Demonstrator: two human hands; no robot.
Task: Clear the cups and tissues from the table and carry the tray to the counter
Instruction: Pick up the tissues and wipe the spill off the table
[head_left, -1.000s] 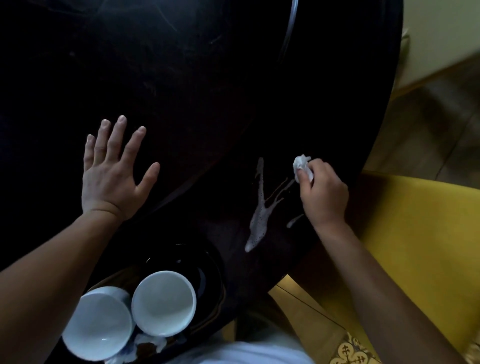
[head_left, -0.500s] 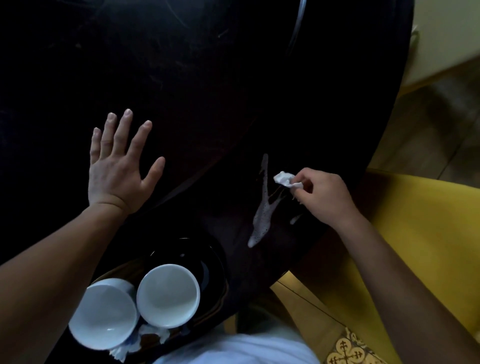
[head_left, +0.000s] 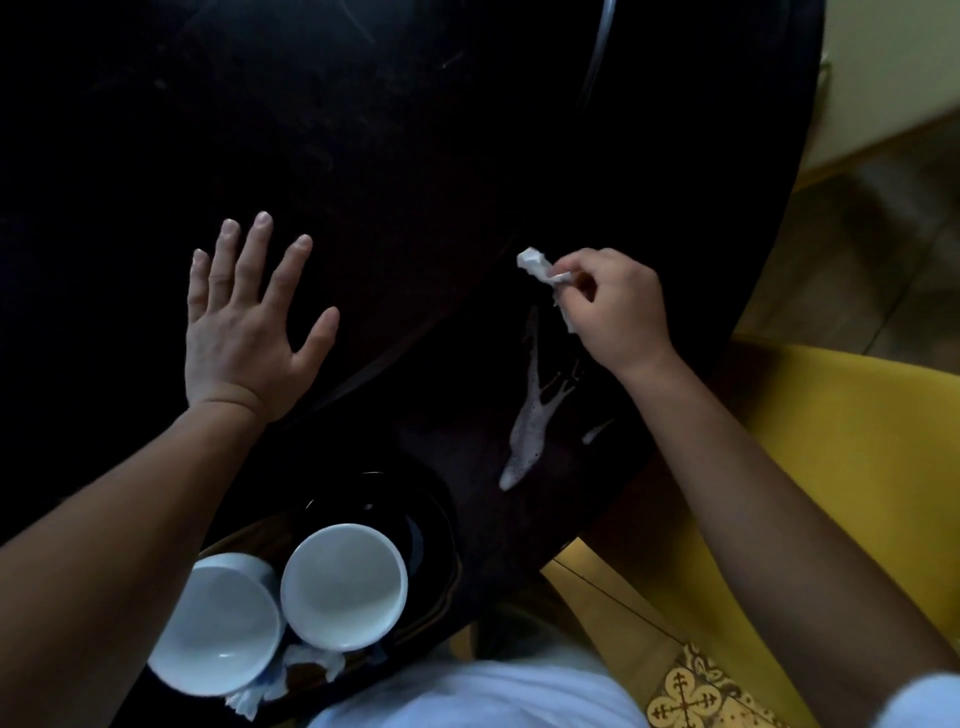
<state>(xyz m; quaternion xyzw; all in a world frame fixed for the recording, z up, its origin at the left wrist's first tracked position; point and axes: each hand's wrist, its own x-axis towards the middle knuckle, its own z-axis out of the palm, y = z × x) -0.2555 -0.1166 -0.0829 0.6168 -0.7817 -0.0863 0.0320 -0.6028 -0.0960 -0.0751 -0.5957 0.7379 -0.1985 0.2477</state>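
Note:
My right hand pinches a crumpled white tissue just above the dark round table, over the far end of a pale spill streak. My left hand lies flat on the table with its fingers spread and holds nothing. At the near edge a dark tray carries two empty white cups, the left cup and the right cup, side by side. Used tissues are tucked under the cups, and a black plate lies behind them.
A yellow chair stands to the right of the table. Wooden floor shows at the far right, and a patterned tile near my feet. The table's rim curves down the right side.
My right hand has carried the tissue to the left across the spill, then lifted it toward the streak's far end. My left hand has stayed flat on the table.

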